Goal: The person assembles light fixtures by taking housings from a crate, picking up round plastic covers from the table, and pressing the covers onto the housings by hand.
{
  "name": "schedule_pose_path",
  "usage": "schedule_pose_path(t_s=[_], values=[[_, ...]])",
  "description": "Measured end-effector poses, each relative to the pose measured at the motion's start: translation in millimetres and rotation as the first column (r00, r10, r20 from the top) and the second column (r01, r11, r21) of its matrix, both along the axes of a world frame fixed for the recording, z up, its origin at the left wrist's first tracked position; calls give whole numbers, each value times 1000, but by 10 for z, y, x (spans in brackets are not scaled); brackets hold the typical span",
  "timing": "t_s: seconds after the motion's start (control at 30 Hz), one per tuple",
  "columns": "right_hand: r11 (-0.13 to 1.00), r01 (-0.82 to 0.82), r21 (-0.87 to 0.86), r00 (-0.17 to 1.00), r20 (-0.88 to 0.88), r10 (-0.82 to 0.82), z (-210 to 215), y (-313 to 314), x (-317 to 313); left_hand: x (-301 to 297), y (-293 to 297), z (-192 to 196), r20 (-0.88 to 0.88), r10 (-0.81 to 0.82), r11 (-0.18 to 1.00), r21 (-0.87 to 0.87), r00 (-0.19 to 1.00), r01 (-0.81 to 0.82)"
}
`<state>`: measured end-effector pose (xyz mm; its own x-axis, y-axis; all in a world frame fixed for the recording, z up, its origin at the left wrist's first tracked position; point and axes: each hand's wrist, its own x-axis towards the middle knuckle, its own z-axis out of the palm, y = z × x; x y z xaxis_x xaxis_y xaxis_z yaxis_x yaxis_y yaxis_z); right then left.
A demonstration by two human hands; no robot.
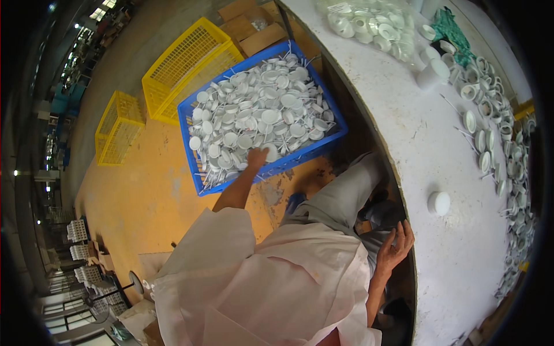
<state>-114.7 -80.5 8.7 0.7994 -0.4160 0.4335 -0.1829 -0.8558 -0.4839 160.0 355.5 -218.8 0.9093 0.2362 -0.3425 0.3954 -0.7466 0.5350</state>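
At the near side of the blue plastic crate [306,154], the left hand [258,157] extends over the rim and touches a disc-shaped white part [270,152]; whether the fingers grip it cannot be told. Similar round white parts [254,109], many with thin white stems, fill the crate. The right hand [397,245] is at the edge of the white tabletop [450,254], empty, its fingers loosely curled and spaced apart. Near it, one white cylindrical part [439,203] sits alone on the tabletop. White ring-shaped parts [490,109] lie along the tabletop's right side. A large yellow lattice crate [184,52] and a small yellow lattice crate [118,127] stand left of the blue one.
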Motion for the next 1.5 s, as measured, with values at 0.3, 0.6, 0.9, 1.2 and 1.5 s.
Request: schedule_pose_path(t_s=[0.3, 0.6, 0.9, 1.2, 1.5], values=[[998, -36, -44, 998, -56, 33, -22, 22, -91, 103, 1566, 559, -174, 142, 893, 447, 975, -50], [996, -84, 5, 990, -112, 84, -60, 73, -54, -377, 1691, 485, -92, 435, 800, 497, 896, -337], [994, -96, 59, 995, 9, 96, 54, 40, 57, -865, 315, -414, -211, -790, 470, 393, 575, 790], [955, 297, 26, 954, 24, -298, 72, -308, -509, -802, -1515, 495, 120, -618, 659, -460, 777, 595], [313, 949, -37, 313, 207, -927, 30, -2286, -1874, -687, -1881, 656, 168, -618, 580, -562, 768, 589]])
